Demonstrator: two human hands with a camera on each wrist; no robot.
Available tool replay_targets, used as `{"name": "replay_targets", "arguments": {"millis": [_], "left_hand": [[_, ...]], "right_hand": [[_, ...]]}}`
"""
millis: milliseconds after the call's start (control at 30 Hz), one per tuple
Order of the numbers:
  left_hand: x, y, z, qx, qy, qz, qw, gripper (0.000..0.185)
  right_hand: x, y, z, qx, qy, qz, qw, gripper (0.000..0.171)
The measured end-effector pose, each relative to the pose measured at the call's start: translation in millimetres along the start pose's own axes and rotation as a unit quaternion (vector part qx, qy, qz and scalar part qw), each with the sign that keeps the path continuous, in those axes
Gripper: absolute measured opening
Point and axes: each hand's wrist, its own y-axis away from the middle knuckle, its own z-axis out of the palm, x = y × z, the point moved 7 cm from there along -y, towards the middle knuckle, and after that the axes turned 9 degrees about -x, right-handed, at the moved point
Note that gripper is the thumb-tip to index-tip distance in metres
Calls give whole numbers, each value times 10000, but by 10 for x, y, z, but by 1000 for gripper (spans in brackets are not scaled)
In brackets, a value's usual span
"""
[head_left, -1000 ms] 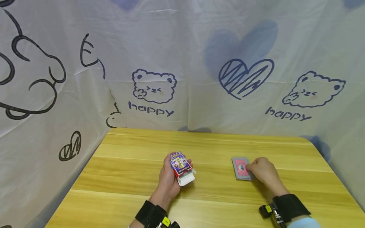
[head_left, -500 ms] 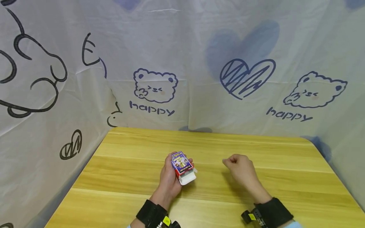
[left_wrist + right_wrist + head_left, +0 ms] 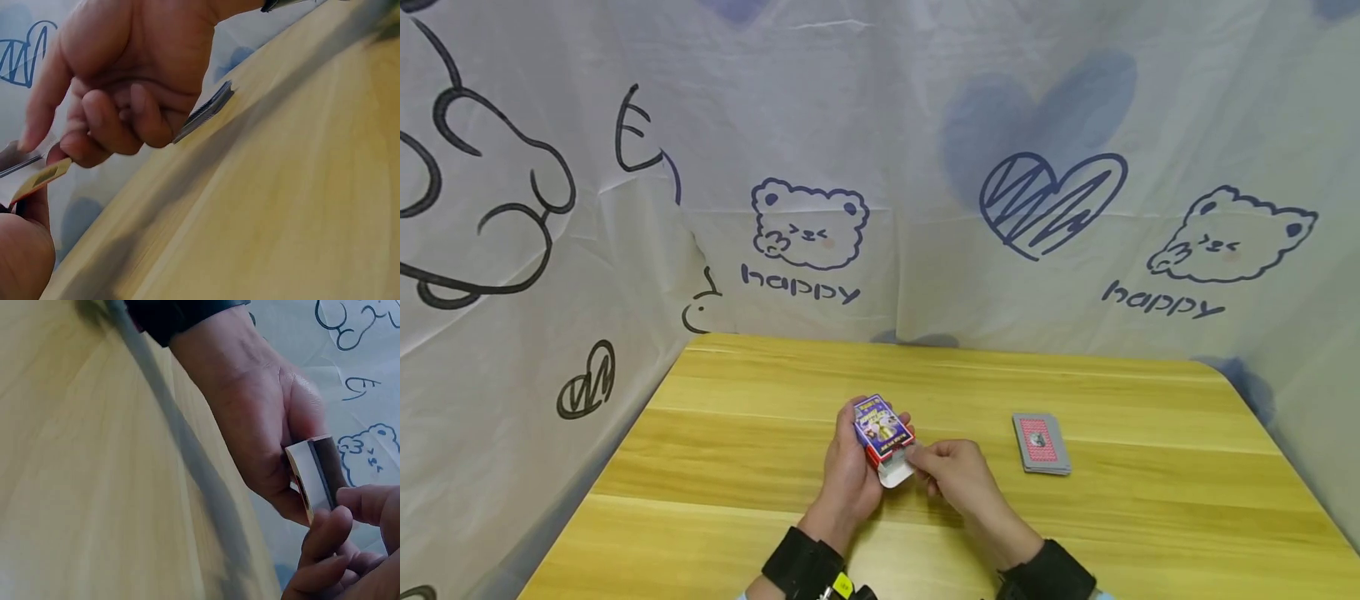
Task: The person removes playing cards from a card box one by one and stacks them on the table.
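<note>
My left hand [image 3: 847, 479] grips a small blue and red playing card box [image 3: 882, 427], its white end flap [image 3: 897, 473] hanging open toward me. At that open end is my right hand [image 3: 958, 477], its thumb and forefinger meeting the mouth of the box. The right wrist view shows the right thumb [image 3: 362, 501] touching the edge of the box mouth [image 3: 317, 472]. Whether those fingertips pinch a card or just the box edge is hidden. To the right lies a stack of playing cards [image 3: 1041, 444], red-patterned backs up, apart from both hands.
The wooden table [image 3: 760, 392] has a light yellow grain. Behind it and at the left hangs a white cloth [image 3: 925, 283] with drawn bears and hearts. Both wrists wear black straps [image 3: 805, 562].
My right hand has left the card stack and moved left to the mouth of the box, uncovering the stack. My left hand keeps its grip on the box, almost unmoved.
</note>
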Motion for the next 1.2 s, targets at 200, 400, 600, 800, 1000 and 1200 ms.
{"name": "replay_targets", "arguments": {"millis": [200,400,600,800,1000,1200], "left_hand": [[-30,17,67,-294,-174,-58,9994,44],[-29,18,56,-242,-200,-56,9995,43],[-12,20,39,-147,-185,-55,9997,39],[-6,14,24,-156,-180,-14,9997,39],[4,-1,-7,-93,-230,30,9997,47],[40,-28,-92,240,-155,86,9996,50]], "right_hand": [[59,-20,5,246,-336,210,9989,35],[73,-24,24,-17,-862,163,9961,20],[64,4,7,-183,-755,189,9968,27],[44,18,-20,-122,-453,193,9987,27],[21,32,-35,-329,-395,143,9986,20],[-12,79,-57,-634,-240,91,9977,18]]}}
